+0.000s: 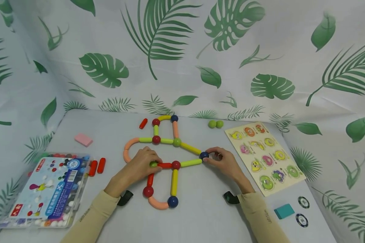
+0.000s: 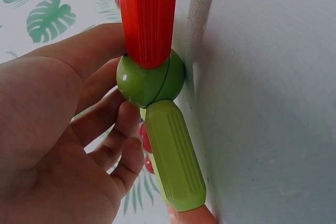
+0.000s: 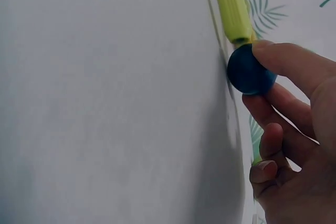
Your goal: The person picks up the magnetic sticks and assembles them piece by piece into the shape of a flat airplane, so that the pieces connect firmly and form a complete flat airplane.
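A flat outline of magnetic rods and balls lies on the table. My left hand [image 1: 141, 162] pinches a green ball [image 2: 149, 82] at its left side. A red rod [image 2: 148, 22] and a lime rod [image 2: 176, 156] meet that ball. At the outline's right tip, my right hand [image 1: 224, 163] holds a dark blue ball [image 3: 251, 71] between thumb and fingers. A lime rod [image 1: 191, 163] and a yellow rod [image 1: 190, 148] run to the blue ball. Part of the orange curved rod [image 1: 127, 150] is hidden behind the left hand.
On the left lie a boxed set [image 1: 42, 189], a pink block [image 1: 83, 139] and loose red rods [image 1: 101, 165]. Two green balls [image 1: 216, 124] sit at the back. To the right are a fruit sticker board [image 1: 246, 162], a teal block [image 1: 284, 211] and two round chips [image 1: 302, 220].
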Demonstrator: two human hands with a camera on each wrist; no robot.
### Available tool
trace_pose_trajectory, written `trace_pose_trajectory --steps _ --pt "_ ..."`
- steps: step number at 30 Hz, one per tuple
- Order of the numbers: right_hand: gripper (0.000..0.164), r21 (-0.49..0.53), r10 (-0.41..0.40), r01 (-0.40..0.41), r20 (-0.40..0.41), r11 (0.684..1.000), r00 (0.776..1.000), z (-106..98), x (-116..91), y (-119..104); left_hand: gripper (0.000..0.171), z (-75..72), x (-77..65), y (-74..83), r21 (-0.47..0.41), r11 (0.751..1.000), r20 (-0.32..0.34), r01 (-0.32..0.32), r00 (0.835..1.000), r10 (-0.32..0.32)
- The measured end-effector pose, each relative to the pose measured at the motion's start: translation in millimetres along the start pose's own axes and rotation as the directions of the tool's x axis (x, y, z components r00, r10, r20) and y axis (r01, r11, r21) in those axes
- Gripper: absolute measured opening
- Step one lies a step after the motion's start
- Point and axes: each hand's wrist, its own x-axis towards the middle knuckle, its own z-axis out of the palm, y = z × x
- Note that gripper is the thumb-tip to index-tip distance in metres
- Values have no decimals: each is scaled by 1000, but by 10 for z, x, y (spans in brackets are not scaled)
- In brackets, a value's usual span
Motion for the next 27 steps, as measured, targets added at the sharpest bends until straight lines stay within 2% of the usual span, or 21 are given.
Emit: trace_pose_trajectory --steps 12,19,24,27 --pt "32 2 12 -12 25 1000 1000 48 27 -3 22 10 1 -14 4 1000 1 7 1000 -7" --pt "39 13 12 -13 67 1000 998 5 12 3 25 3 26 18 13 1000 -4 20 1000 -20" --pt "35 14 -9 8 69 1000 998 -5 13 6 28 22 165 182 9 1000 -24 -20 1000 20" --pt "34 24 -6 4 63 1000 998 3 -1 11 27 115 308 314 19 998 -25 -57 998 57"
